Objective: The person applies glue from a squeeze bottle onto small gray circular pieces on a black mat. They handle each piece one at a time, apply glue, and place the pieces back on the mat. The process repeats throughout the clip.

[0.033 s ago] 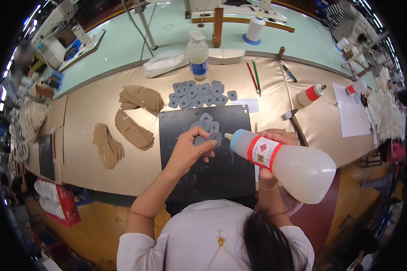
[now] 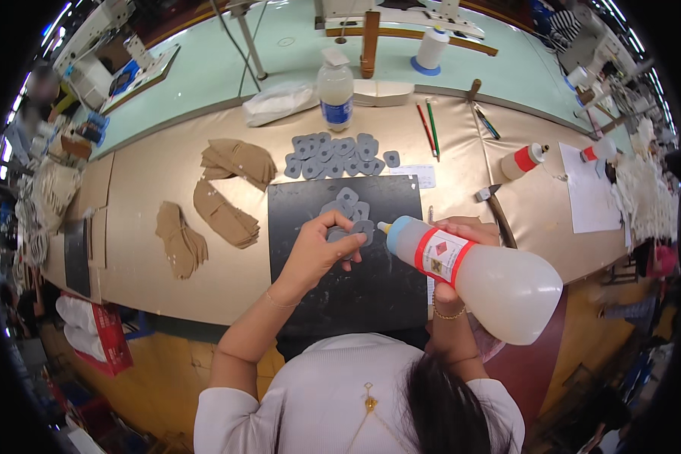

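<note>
My left hand (image 2: 315, 248) pinches a grey rounded-square patch (image 2: 365, 229) between thumb and fingers. My right hand (image 2: 473, 228) is wrapped round a large translucent squeeze bottle (image 2: 511, 291) with red bands, a label and a blue collar. The bottle is tipped on its side, its yellowish nozzle (image 2: 384, 227) pointing left, close to the patch's right edge. Whether the tip touches the patch, I cannot tell. Below both hands lies a black board (image 2: 356, 299). More grey patches (image 2: 347, 197) overlap on it just beyond my left fingers, partly hidden by them.
Past the board is a spread of grey patches with dark centres (image 2: 325, 157). Brown cut pieces (image 2: 227, 212) lie in stacks to the left. A hammer (image 2: 498, 212), pencils (image 2: 431, 129) and a smaller red-banded bottle (image 2: 522, 160) are at the right. A clear bottle (image 2: 335, 91) stands at the back.
</note>
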Available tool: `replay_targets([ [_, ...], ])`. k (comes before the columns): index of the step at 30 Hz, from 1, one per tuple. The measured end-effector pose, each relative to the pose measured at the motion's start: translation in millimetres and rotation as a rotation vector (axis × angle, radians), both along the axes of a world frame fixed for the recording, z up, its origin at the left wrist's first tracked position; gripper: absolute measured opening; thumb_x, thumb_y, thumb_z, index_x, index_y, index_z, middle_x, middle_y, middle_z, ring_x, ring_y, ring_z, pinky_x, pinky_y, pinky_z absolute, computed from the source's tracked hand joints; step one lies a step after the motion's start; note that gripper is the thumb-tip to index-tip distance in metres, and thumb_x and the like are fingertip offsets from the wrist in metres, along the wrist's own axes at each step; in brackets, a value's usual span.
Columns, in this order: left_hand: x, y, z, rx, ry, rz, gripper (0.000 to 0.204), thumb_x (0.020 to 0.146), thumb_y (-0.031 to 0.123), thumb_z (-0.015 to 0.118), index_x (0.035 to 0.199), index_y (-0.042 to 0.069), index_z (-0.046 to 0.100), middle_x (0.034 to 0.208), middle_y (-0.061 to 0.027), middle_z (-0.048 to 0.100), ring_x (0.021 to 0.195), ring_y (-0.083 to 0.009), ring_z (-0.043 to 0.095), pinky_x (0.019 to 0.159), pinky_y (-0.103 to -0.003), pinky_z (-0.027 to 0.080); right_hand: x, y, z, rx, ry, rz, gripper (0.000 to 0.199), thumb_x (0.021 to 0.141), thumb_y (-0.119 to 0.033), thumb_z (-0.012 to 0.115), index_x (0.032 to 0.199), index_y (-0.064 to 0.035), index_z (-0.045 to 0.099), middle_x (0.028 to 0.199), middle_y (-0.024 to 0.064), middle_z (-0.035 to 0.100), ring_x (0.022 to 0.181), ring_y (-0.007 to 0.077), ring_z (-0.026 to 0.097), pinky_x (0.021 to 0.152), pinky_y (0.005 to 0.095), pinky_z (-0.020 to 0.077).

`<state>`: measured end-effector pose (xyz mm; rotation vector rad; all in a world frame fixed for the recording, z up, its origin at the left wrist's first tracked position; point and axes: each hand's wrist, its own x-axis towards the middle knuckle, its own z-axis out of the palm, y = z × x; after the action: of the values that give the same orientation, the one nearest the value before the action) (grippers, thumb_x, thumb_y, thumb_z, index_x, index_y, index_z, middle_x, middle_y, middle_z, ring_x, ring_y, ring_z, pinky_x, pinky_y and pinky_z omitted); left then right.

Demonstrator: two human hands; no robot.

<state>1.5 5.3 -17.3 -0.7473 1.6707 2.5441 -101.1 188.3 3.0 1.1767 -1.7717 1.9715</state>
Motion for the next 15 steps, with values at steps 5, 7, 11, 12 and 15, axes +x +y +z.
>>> replay_targets([
  [5,-1.4,1.8,3.5,-0.029,0.004,-0.009,0.015,0.079,0.004,0.068,0.085,0.002,0.054,0.076,-0.0051,0.06,0.06,-0.0107,0.061,0.047,-0.022,0.047,-0.4,-7.0,-4.7,-0.013,0.058,0.023,0.079,0.061,-0.055,0.079,0.113,-0.0016,0.05,0.099,0.0137,0.056,0.09,0.026,0.06,0.076,0.0337,0.051],
  [7,-3.1,2.1,6.9,-0.05,0.018,-0.005,0.015,0.079,0.005,0.069,0.086,0.002,0.056,0.076,-0.0049,0.06,0.061,-0.0105,0.061,0.047,-0.022,0.047,-1.5,-8.6,-5.7,0.005,0.072,0.03,0.079,0.061,-0.054,0.079,0.113,-0.0018,0.05,0.1,0.0138,0.055,0.09,0.0261,0.059,0.076,0.0336,0.0509],
  [11,0.9,3.4,9.8,-0.113,0.012,-0.028,0.015,0.079,0.006,0.068,0.089,0.0,0.059,0.074,-0.0046,0.06,0.061,-0.0105,0.06,0.047,-0.022,0.047,-9.9,-8.2,-0.2,0.131,0.192,0.067,0.079,0.062,-0.052,0.079,0.114,-0.0017,0.049,0.1,0.014,0.055,0.089,0.0265,0.059,0.076,0.0332,0.0509],
  [12,1.2,3.5,10.0,-0.106,0.014,-0.027,0.015,0.079,0.006,0.068,0.09,-0.001,0.059,0.073,-0.0046,0.06,0.06,-0.0105,0.06,0.047,-0.022,0.047,-10.9,-7.9,-0.5,0.122,0.193,0.06,0.078,0.062,-0.053,0.079,0.114,-0.0017,0.049,0.1,0.0141,0.055,0.089,0.0266,0.059,0.076,0.0331,0.0508],
  [15,1.1,0.8,5.1,-0.052,0.01,0.007,0.016,0.08,0.006,0.067,0.092,-0.002,0.06,0.072,-0.0049,0.06,0.059,-0.0104,0.059,0.046,-0.022,0.046,-9.5,-5.2,-1.5,0.071,0.171,0.032,0.078,0.063,-0.053,0.078,0.113,-0.0016,0.049,0.1,0.014,0.055,0.09,0.0269,0.059,0.076,0.0331,0.0507],
])
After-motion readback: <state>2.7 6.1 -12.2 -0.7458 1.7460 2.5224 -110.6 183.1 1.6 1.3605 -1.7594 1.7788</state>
